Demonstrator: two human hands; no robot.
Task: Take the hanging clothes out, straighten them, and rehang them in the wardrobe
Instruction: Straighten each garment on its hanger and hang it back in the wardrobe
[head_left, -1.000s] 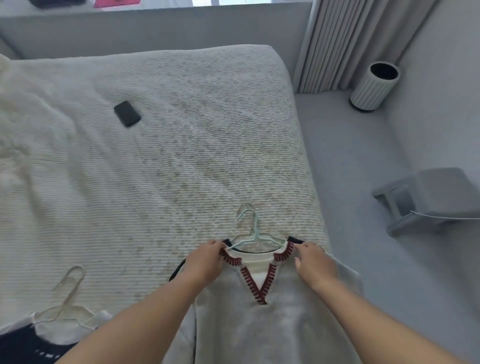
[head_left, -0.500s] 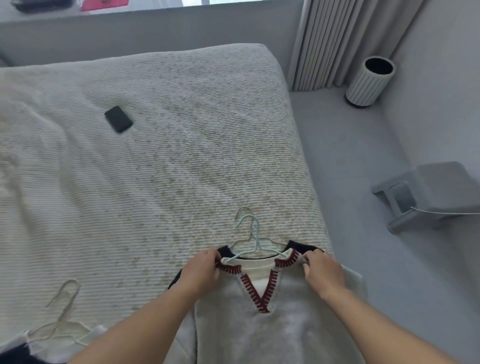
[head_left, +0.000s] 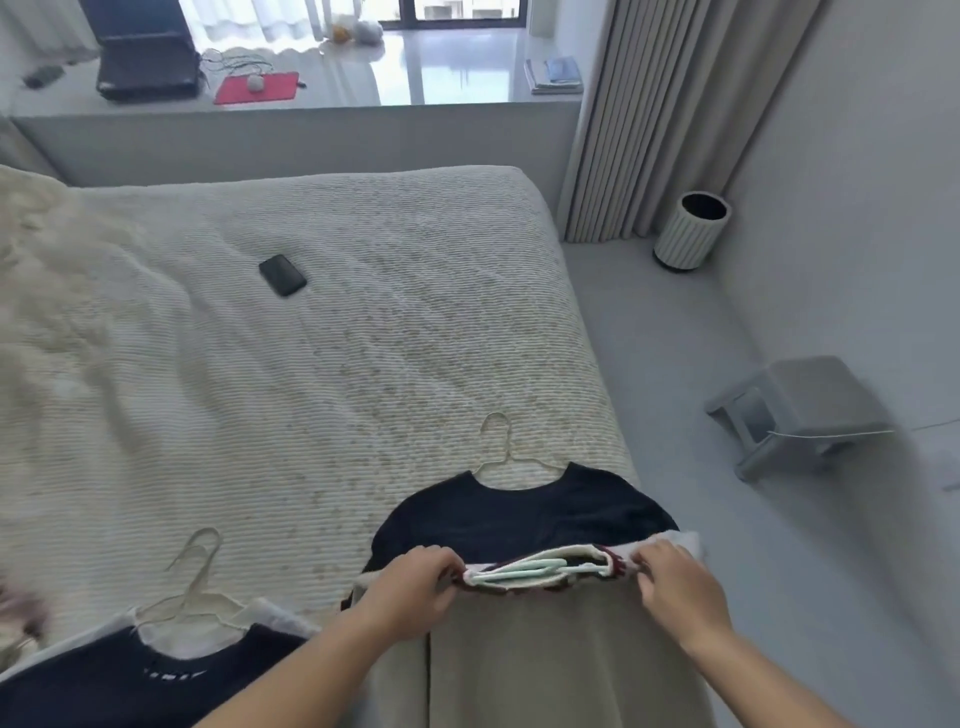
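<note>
Lifted up off the dark top now, the pale sweater, with its neck pulled wide open. Shows a light green hanger lying flat inside that neck.

Far left, near the bottom: another dark top on a white hanger, lying on the bed. Further up the bed, a black phone, well apart from the clothes.

Left hand: fingers curled, pinching the left side of the sweater's neck. Between the hands, the red-trimmed neck stretched flat. Right hand: pinching the right side of the neck the same way.

Just behind the sweater, a dark top spread on the bed's near right corner, with a thin hanger hook poking out past its collar.

Off to the right, on the floor: a white bin by the curtain and a grey stool.
</note>
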